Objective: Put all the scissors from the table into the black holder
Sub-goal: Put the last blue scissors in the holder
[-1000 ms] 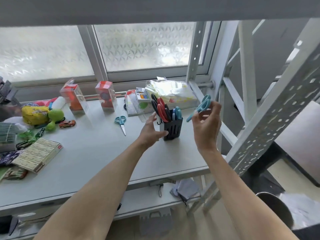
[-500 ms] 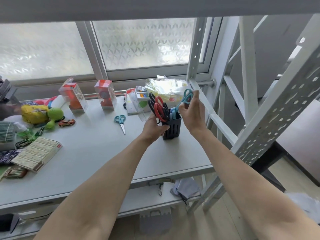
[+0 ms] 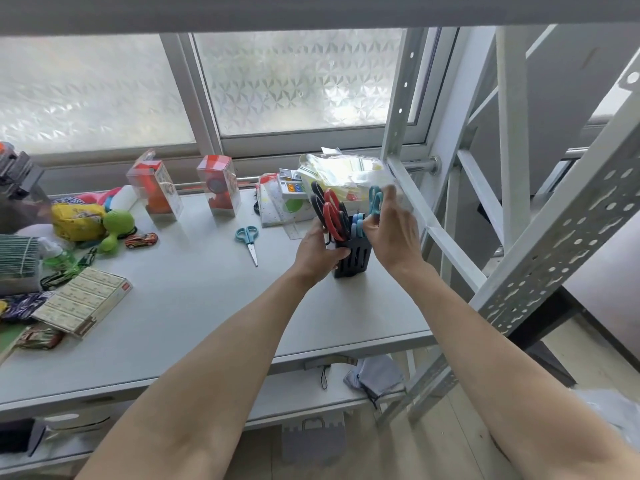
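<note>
Grey table (image 3: 194, 306), as I see it from head cam. L to R on top: flat card box (image 3: 83, 299), toy car (image 3: 141, 240), green toy (image 3: 116, 225), two clear boxes w/ red contents (image 3: 156, 192), teal scissors (image 3: 248, 239) lying flat, black holder (image 3: 353, 256) upright nr right edge.

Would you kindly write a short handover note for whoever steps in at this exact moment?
Left hand: gripping the slotted black plastic holder to steady it on the grey table.
Right hand: holding teal-handled scissors above the holder, not yet seated.
Done: red-handled scissors, black-handled and blue-handled ones already stand in the holder.
Left: seat the held pair, then fetch the small teal-handled scissors lying on the table to the holder's left.
</note>
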`<action>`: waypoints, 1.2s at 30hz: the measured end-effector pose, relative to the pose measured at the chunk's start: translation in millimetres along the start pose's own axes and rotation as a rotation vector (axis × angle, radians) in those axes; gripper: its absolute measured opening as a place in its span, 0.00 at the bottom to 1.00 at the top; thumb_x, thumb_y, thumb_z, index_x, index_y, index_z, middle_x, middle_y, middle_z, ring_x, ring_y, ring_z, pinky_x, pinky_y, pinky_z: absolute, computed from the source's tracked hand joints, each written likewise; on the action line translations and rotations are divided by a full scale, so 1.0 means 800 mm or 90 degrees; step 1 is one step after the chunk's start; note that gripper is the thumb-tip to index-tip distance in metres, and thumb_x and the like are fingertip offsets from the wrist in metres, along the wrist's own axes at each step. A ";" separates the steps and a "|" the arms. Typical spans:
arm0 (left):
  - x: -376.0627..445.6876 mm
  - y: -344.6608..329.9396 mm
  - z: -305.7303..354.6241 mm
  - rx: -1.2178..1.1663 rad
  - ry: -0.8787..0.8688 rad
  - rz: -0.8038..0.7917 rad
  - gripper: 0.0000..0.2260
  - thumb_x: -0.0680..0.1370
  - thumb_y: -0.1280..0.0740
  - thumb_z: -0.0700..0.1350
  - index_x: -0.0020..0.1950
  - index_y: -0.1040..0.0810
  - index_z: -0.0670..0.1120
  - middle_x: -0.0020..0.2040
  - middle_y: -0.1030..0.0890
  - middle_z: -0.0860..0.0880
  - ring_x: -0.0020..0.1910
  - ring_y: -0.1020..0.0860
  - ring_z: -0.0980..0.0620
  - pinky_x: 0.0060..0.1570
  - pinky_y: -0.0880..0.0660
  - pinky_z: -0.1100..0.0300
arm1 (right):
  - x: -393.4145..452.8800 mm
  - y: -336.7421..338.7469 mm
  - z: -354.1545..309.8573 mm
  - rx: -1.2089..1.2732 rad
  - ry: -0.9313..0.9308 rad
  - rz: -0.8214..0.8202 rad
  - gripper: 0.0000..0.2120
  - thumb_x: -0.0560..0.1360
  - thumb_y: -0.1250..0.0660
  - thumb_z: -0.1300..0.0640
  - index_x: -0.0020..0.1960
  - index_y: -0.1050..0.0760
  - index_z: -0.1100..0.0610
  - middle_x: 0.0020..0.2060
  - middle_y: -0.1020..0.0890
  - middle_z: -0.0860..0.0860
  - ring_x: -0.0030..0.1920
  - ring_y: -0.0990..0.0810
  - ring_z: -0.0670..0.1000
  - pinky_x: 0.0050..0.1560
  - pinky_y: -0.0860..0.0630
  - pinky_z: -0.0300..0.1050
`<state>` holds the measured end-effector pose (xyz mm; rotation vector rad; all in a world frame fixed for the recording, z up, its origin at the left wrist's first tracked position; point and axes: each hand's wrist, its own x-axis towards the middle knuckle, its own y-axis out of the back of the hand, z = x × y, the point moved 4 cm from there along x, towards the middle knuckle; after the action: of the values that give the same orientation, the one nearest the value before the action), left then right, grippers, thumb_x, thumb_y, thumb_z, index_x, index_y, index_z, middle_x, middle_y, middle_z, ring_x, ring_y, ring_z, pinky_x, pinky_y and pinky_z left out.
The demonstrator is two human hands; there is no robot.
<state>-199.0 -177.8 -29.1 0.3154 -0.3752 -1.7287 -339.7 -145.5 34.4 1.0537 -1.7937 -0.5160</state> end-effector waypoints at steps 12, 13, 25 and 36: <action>0.003 0.001 -0.005 0.002 -0.012 0.004 0.25 0.70 0.25 0.41 0.66 0.29 0.47 0.56 0.22 0.51 0.58 0.20 0.40 0.57 0.21 0.43 | -0.021 -0.026 0.019 0.054 0.010 0.083 0.19 0.83 0.48 0.50 0.71 0.30 0.54 0.53 0.22 0.54 0.47 0.21 0.53 0.42 0.24 0.46; 0.003 0.001 -0.006 0.002 -0.015 0.004 0.25 0.70 0.25 0.41 0.65 0.28 0.47 0.56 0.22 0.51 0.57 0.20 0.40 0.57 0.21 0.42 | -0.019 -0.025 0.018 0.066 0.024 0.096 0.19 0.83 0.47 0.51 0.72 0.32 0.53 0.55 0.23 0.53 0.48 0.21 0.52 0.43 0.23 0.45; 0.002 0.002 -0.005 -0.025 -0.023 0.012 0.25 0.70 0.26 0.38 0.65 0.28 0.46 0.55 0.22 0.50 0.58 0.21 0.39 0.56 0.21 0.42 | -0.029 -0.023 0.009 0.187 0.079 0.137 0.11 0.81 0.38 0.56 0.60 0.24 0.60 0.50 0.20 0.54 0.41 0.20 0.51 0.46 0.20 0.47; 0.001 0.001 0.002 -0.020 -0.029 0.013 0.26 0.69 0.26 0.36 0.65 0.29 0.46 0.51 0.25 0.50 0.57 0.21 0.42 0.53 0.20 0.42 | -0.026 -0.026 0.015 0.161 0.050 0.102 0.10 0.80 0.37 0.56 0.56 0.26 0.61 0.48 0.20 0.55 0.41 0.20 0.53 0.44 0.21 0.47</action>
<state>-199.0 -178.5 -27.2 0.2485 -0.3826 -1.7218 -338.2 -140.3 3.2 1.0724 -1.8872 -0.1506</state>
